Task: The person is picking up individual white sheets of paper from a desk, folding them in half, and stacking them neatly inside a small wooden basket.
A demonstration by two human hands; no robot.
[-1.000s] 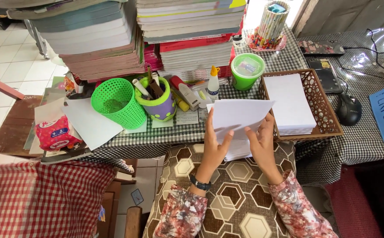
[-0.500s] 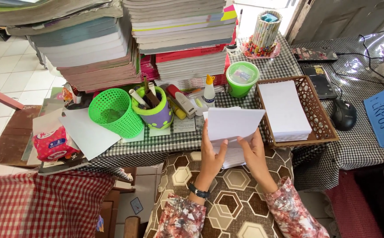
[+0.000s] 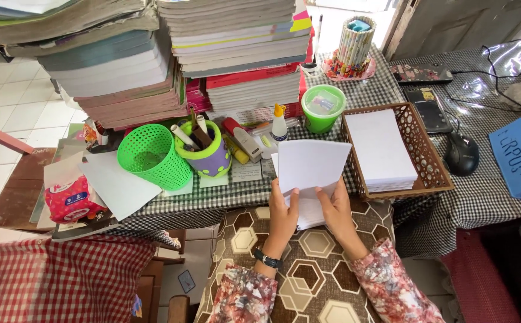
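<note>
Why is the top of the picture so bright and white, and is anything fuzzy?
In the head view, daylight pours in behind the rolled-paper pen holder, washing that spot out white; the clear plastic sheet on the right glares too. The white paper held by the left hand and right hand looks sharp; the book stacks bend slightly toward the edges.

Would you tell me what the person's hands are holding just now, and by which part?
Both hands grip a white sheet of paper by its lower edge: the left hand at the lower left, the right hand at the lower right.
</note>
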